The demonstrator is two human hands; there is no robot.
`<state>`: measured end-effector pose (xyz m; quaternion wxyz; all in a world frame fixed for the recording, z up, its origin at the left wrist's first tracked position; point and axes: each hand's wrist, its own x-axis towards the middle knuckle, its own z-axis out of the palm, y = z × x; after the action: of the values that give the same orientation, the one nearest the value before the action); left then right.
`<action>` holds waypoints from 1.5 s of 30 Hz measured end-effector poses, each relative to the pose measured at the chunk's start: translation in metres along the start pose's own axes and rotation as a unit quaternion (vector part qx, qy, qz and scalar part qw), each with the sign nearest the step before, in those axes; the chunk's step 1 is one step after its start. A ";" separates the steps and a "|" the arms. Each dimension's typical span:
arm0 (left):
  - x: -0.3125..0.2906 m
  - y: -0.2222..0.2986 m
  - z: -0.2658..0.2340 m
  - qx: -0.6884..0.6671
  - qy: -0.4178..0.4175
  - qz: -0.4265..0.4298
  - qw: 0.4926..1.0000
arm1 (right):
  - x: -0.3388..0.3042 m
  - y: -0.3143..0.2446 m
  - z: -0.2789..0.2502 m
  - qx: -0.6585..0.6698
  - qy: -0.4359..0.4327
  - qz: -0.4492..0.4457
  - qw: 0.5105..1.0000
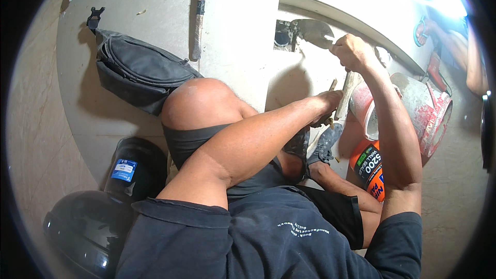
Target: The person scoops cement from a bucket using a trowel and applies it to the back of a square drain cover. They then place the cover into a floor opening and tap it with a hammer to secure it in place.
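The pale floor (pixel 235 72) carried everything, and a long rectangular recess (pixel 343 18) was cut into it. By the left edge of the floor lay a black waist bag (pixel 137 67), just beside the person's bare left knee. Near the recess's right end was a stained red-and-pale bucket (pixel 429 111), partly behind the right forearm, with an orange bucket (pixel 364 159) below it. A long narrow tool with wrapped handle (pixel 198 23) lay between the bag and the recess's left edge. The trowel (pixel 314 32) was at this left edge, its blade reaching toward the drain hole (pixel 282 39); I could not tell if they touched. The right hand (pixel 354 53) was closed on its handle. The left hand (pixel 326 107) was beside a wooden stick (pixel 346 94), its fingers curled and partly hidden, so I could not tell whether it gripped the stick.
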<state>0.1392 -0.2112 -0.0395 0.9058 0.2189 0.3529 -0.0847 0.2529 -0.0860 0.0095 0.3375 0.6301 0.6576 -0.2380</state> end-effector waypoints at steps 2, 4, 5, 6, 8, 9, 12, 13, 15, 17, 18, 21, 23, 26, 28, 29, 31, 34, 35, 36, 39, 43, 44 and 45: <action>0.012 -0.006 0.000 -0.005 -0.004 0.016 1.000 | 0.008 0.003 0.004 0.038 -0.042 -0.005 0.998; 0.004 0.003 -0.001 0.005 0.014 -0.020 1.000 | 0.009 -0.003 0.002 0.116 -0.066 0.029 0.991; -0.002 0.008 -0.001 0.003 0.018 -0.025 1.000 | 0.009 -0.006 -0.001 0.171 -0.069 0.064 0.981; -0.009 0.013 -0.001 0.003 0.020 -0.029 0.999 | 0.009 0.000 -0.001 0.138 -0.071 0.017 0.988; 0.004 0.006 -0.001 0.001 0.029 -0.022 0.999 | 0.009 0.015 0.000 0.070 -0.074 -0.076 0.992; 0.012 0.001 -0.003 -0.003 0.036 -0.019 0.999 | 0.008 0.009 -0.004 0.103 -0.090 -0.035 0.990; 0.014 -0.001 -0.007 0.002 0.043 -0.025 0.999 | 0.006 0.000 -0.016 0.184 -0.103 0.016 0.977; 0.013 0.001 -0.006 0.006 0.040 -0.027 0.999 | 0.006 0.010 -0.012 0.201 -0.088 -0.014 0.976; 0.010 0.003 -0.007 0.003 0.029 -0.030 0.999 | 0.006 0.020 -0.010 0.214 -0.073 -0.053 0.973; 0.007 0.005 -0.010 0.009 0.027 -0.036 0.999 | 0.005 0.024 -0.011 0.188 -0.073 -0.049 0.978; -0.004 0.012 -0.007 0.016 0.024 -0.054 0.998 | 0.003 0.030 -0.009 0.165 -0.074 -0.030 0.983; -0.021 0.021 -0.003 0.017 0.029 -0.064 0.997 | 0.002 0.055 0.010 0.022 0.000 -0.029 0.999; -0.021 0.021 0.000 0.010 0.029 -0.049 0.998 | -0.015 0.082 0.024 -0.081 0.151 -0.162 0.972; -0.012 0.016 -0.002 -0.004 0.043 -0.036 0.998 | -0.049 0.051 0.030 0.112 0.204 -0.072 0.970; -0.006 0.014 -0.002 -0.014 0.048 -0.025 0.998 | -0.074 0.046 0.030 0.167 0.181 -0.004 0.969; -0.004 0.011 -0.003 -0.017 0.052 -0.022 0.998 | -0.091 0.046 0.029 0.174 0.174 0.026 0.969; 0.000 0.007 -0.001 -0.020 0.058 -0.013 0.998 | -0.135 0.053 0.030 0.186 0.166 0.095 0.964; 0.011 -0.003 -0.004 -0.036 0.057 0.004 0.998 | -0.201 0.082 0.027 0.214 0.143 0.177 0.950; 0.018 -0.008 -0.006 -0.042 0.047 0.009 0.998 | -0.222 0.087 0.022 0.237 0.110 0.240 0.935; 0.024 -0.012 -0.007 -0.049 0.037 0.014 0.998 | -0.242 0.095 0.027 0.227 0.130 0.276 0.925; 0.042 -0.023 -0.026 -0.104 -0.035 -0.006 0.994 | -0.287 0.125 0.033 0.140 0.145 0.330 0.922; 0.011 0.012 -0.014 -0.164 -0.001 -0.063 0.984 | -0.288 0.174 0.088 0.081 0.080 0.348 0.931; 0.008 0.016 -0.012 -0.195 -0.025 -0.054 0.979 | -0.279 0.178 0.099 0.088 0.078 0.357 0.927; 0.004 0.019 -0.013 -0.228 -0.042 -0.045 0.972 | -0.264 0.177 0.110 0.097 0.076 0.360 0.925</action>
<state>0.1396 -0.1888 -0.0442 0.9411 -0.0136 0.3339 -0.0512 0.4384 -0.3271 0.1530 0.2863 0.8703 0.3840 -0.1145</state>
